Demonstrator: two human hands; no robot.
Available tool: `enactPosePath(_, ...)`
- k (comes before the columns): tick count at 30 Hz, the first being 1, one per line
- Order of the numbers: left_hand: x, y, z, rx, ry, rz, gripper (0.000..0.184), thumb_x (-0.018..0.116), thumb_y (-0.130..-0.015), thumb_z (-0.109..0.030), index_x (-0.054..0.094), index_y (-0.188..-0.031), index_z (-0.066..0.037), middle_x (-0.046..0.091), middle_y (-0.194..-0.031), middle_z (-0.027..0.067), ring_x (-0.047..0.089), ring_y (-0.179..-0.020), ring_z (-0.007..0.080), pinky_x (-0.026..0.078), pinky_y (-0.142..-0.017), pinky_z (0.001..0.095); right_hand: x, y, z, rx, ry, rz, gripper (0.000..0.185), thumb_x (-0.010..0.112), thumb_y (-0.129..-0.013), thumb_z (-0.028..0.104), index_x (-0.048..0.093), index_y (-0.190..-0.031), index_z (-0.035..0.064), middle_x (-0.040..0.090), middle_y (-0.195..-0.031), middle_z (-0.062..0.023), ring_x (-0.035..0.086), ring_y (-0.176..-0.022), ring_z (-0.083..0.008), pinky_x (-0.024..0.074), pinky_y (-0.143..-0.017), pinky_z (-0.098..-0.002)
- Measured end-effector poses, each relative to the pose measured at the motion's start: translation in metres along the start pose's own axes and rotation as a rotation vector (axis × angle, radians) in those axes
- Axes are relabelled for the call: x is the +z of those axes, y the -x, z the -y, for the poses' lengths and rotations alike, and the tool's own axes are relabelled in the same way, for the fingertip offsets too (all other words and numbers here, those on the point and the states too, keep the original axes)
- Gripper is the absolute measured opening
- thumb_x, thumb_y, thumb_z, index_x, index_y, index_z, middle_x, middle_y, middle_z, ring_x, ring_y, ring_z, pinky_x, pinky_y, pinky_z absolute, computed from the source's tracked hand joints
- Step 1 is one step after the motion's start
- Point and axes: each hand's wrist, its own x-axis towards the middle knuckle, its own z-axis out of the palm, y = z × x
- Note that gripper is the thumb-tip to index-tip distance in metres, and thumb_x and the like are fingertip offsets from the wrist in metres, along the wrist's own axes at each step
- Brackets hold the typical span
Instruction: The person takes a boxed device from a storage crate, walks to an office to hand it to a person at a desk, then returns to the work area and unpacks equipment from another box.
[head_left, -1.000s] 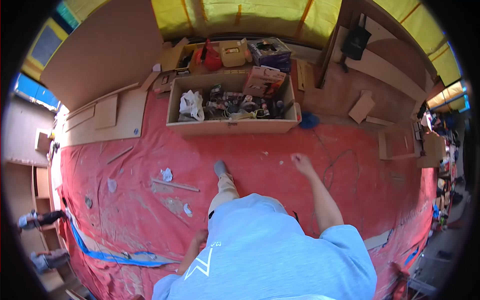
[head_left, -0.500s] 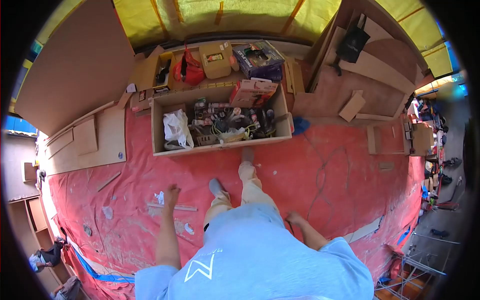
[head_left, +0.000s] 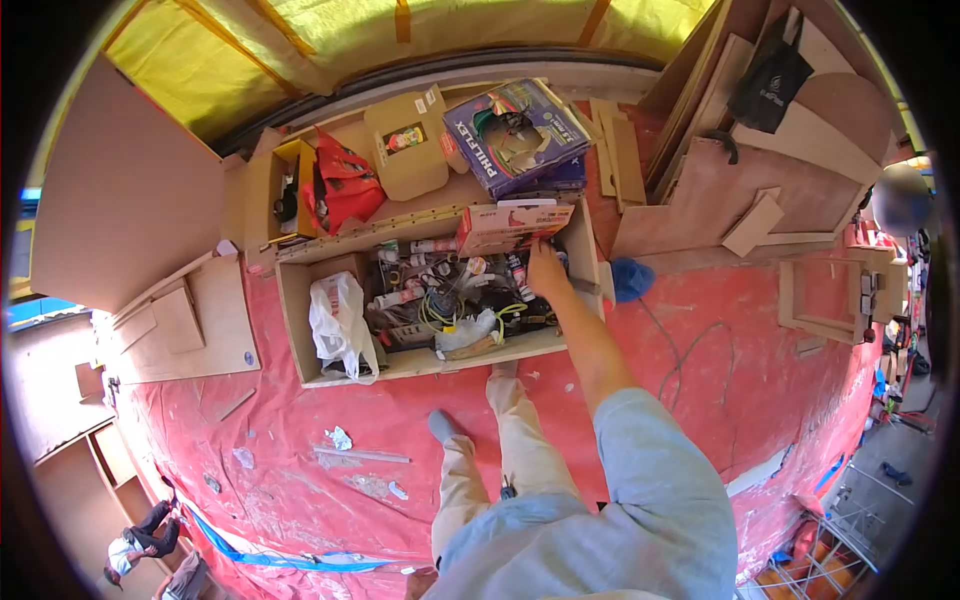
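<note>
My right hand (head_left: pixel 545 270) is stretched out over the right part of a long wooden box (head_left: pixel 440 367). Its fingertips are at the lower edge of a red and white carton (head_left: pixel 510 227) standing in the box; whether they grip anything I cannot make out. Close beside the hand lies a dark tube with a red and white label (head_left: pixel 520 276). Jumbled tubes, a yellow-green cord (head_left: pixel 510 318) and a white plastic bag (head_left: pixel 340 320) fill the box. Only a small part of my left hand (head_left: pixel 420 583) shows at the bottom edge, by my leg, its fingers hidden.
Behind the box are a Philflex carton (head_left: pixel 518 140), a red bag (head_left: pixel 345 185) and a brown carton (head_left: pixel 405 140). Wooden boards (head_left: pixel 800 170) lean at the right. Scraps and a cable (head_left: pixel 685 350) lie on the red floor sheet (head_left: pixel 300 480). Other people (head_left: pixel 140 545) are at lower left.
My right hand has gone from beside my body forward into the box. My left hand has dropped back to the bottom edge. The view has moved closer to the box.
</note>
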Motion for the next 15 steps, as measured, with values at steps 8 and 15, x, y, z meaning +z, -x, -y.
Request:
enactPosePath(8, 0.156, 0.083, -0.07, 0.116, -0.468, -0.255, 0.028, 0.052, -0.09, -0.025, 0.066, -0.095, -0.002, 0.066, -0.092, 0.0144, 0.065, -0.08, 0.0249, 0.051, -0.071, 0.0389, 0.015, -0.104, -0.014, -0.059, 0.201, -0.056, 0.066, 0.062, -0.073, 0.005, 0.036, -0.133, 0.004, 0.042, -0.13, -0.0204, 0.04, -0.123, -0.0359, 0.0353, -0.101, -0.05)
enactPosePath(15, 0.188, 0.096, -0.094, 0.133, -0.484, -0.283, 0.029, 0.052, -0.09, -0.027, 0.066, -0.094, -0.002, 0.066, -0.09, 0.0127, 0.065, -0.076, 0.023, 0.051, -0.068, 0.0355, 0.009, -0.098, -0.024, -0.076, 0.068, 0.055, 0.038, 0.063, -0.07, 0.002, 0.053, -0.106, 0.0076, 0.051, -0.109, -0.0145, 0.05, -0.107, -0.034, 0.0423, -0.088, -0.0455)
